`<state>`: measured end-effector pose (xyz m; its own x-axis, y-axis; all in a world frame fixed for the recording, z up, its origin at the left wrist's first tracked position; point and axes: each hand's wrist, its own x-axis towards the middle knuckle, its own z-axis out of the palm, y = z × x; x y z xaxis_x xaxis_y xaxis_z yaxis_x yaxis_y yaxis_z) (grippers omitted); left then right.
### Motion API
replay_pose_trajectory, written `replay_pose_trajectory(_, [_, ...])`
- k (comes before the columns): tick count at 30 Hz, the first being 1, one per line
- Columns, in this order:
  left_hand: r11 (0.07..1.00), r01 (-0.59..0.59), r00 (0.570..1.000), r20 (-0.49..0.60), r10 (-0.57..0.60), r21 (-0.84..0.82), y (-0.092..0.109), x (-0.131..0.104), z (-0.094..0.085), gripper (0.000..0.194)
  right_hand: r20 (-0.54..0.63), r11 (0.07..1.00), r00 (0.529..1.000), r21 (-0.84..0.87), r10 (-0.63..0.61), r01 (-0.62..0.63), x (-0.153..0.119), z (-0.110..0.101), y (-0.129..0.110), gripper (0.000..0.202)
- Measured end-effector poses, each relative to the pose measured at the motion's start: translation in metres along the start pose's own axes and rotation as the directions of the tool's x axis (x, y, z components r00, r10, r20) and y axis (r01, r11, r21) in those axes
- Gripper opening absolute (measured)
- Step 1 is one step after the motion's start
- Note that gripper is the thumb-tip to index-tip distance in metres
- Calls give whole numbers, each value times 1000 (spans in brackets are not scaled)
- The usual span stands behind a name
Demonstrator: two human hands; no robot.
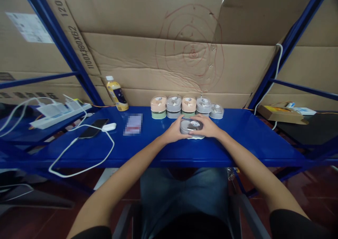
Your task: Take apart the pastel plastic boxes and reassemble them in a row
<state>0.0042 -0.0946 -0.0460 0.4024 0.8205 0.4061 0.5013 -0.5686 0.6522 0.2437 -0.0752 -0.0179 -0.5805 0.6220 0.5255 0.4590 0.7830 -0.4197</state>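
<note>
Both my hands grip a grey box with a clear lid (190, 125) near the middle of the blue shelf. My left hand (174, 130) wraps its left side, and my right hand (209, 126) wraps its right side with the fingers reaching over the lid. Under the grey box a whitish rim shows. Behind my hands stands a row of similar small boxes, stacked in twos: a peach box (158, 102) on a green one, a grey box (174, 103), another peach box (189, 104) and a light grey box (203, 105). At the row's right end sits a single grey box (216, 111).
On the left lie a phone (94, 128), a white cable (111, 151), a blurred-out card (133, 124) and a power strip (62, 115). A yellow drink bottle (117, 93) stands at the back. At right is an open carton (282, 114). Blue posts frame the shelf (253, 136).
</note>
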Motion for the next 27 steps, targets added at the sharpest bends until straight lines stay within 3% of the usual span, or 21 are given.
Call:
replay_pose_trajectory(13, [998, -18, 999, 40, 16, 59, -2, -2, 3, 125, 59, 999, 997, -24, 45, -44, 0, 4, 2, 72])
replay_pose_trajectory(27, [992, -74, 994, 91, 65, 104, -3, -3, 3, 109, 129, 989, 989, -139, 74, -56, -1, 5, 2, 80])
